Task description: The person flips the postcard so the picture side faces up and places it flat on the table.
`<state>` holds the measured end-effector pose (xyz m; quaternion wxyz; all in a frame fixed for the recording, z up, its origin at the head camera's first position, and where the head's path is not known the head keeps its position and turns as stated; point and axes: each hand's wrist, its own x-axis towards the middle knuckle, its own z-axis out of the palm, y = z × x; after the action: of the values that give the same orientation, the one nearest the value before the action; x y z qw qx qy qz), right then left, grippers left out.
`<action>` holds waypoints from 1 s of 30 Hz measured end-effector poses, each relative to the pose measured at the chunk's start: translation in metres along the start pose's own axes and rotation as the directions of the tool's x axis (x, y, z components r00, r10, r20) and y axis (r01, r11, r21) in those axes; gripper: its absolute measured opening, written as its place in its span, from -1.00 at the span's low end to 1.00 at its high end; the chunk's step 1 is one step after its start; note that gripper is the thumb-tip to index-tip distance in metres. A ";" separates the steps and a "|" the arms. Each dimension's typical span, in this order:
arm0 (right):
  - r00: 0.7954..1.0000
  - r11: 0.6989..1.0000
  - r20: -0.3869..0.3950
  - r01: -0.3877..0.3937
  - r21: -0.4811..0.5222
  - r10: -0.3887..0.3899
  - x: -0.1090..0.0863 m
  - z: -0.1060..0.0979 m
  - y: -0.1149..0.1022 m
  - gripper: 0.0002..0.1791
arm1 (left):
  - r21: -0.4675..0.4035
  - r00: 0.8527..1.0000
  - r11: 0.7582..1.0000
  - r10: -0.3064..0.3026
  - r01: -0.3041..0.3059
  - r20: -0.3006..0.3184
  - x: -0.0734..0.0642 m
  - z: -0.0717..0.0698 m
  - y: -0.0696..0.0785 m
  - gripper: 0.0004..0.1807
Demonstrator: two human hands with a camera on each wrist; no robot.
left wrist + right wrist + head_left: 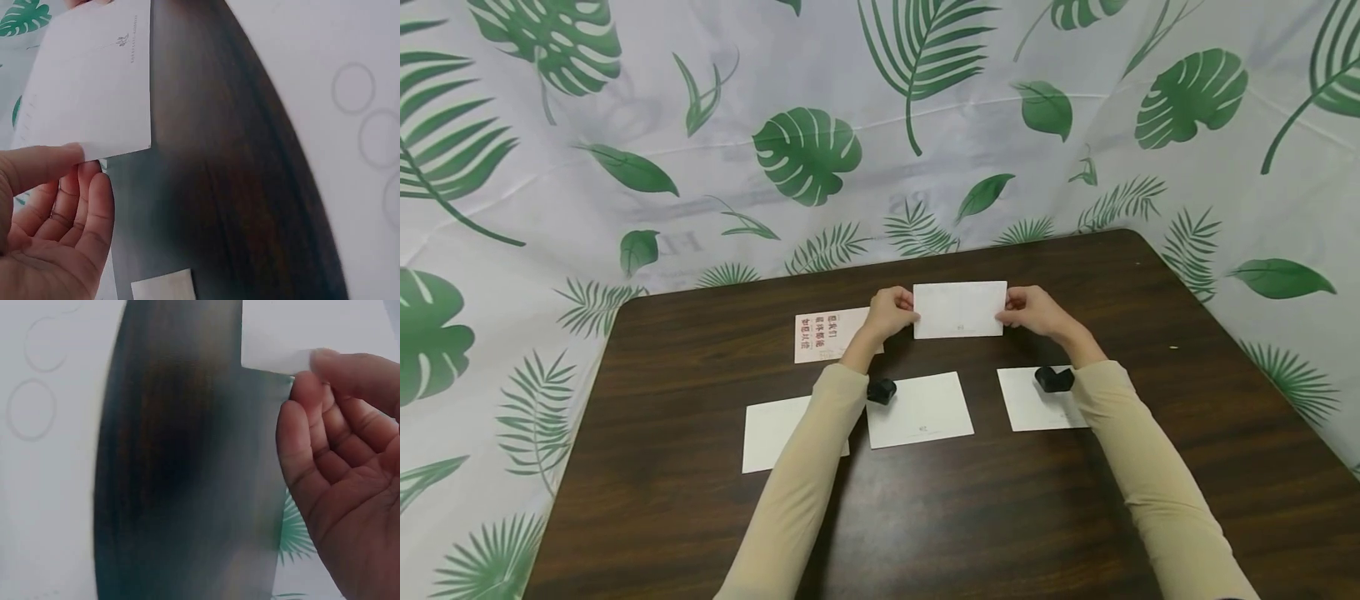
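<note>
Between both hands a white postcard [960, 310] is held up above the far part of the table, its plain side with small print facing me. My left hand [890, 312] pinches its left edge between thumb and fingers. At the opposite edge, my right hand [1032, 312] pinches it the same way. The left wrist view shows a small printed mark and faint lines on the postcard [100, 81]. In the right wrist view only one corner of the postcard [275, 337] appears, under the thumb. Beside my left hand lies a card with red characters [820, 335], partly covered by that hand.
Nearer me lie three white cards: a left card [775, 429] partly under the left sleeve, a middle card [921, 408], and a right card [1022, 400] partly behind the right wrist's black camera [1054, 379]. The dark wooden table [970, 517] meets a leaf-patterned curtain [700, 200].
</note>
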<state>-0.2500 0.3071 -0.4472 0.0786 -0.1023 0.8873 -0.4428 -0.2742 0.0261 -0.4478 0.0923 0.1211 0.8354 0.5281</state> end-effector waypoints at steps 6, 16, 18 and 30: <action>0.995 0.998 -0.097 0.043 0.040 -0.039 -0.002 -0.004 -0.005 -0.88 | -0.072 0.999 0.997 0.012 -0.014 -0.032 0.000 -0.006 0.002 -0.93; 0.966 0.947 -0.231 0.179 0.267 -0.118 -0.002 -0.004 -0.003 -0.80 | -0.165 0.998 0.985 0.032 -0.041 -0.061 -0.002 -0.010 0.002 -0.91; 0.972 0.941 -0.216 0.153 0.302 -0.088 -0.002 -0.003 -0.002 -0.80 | -0.172 0.999 0.985 0.028 -0.035 -0.042 -0.002 -0.011 0.001 -0.88; 0.989 0.979 -0.101 -0.083 0.185 0.103 -0.005 -0.004 0.003 -0.65 | -0.173 0.998 0.984 -0.042 0.050 0.047 -0.008 -0.015 -0.002 -0.82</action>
<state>-0.2460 0.3131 -0.4472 0.0591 -0.0284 0.8505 -0.5219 -0.2705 0.0101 -0.4436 0.1328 0.1046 0.7865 0.5940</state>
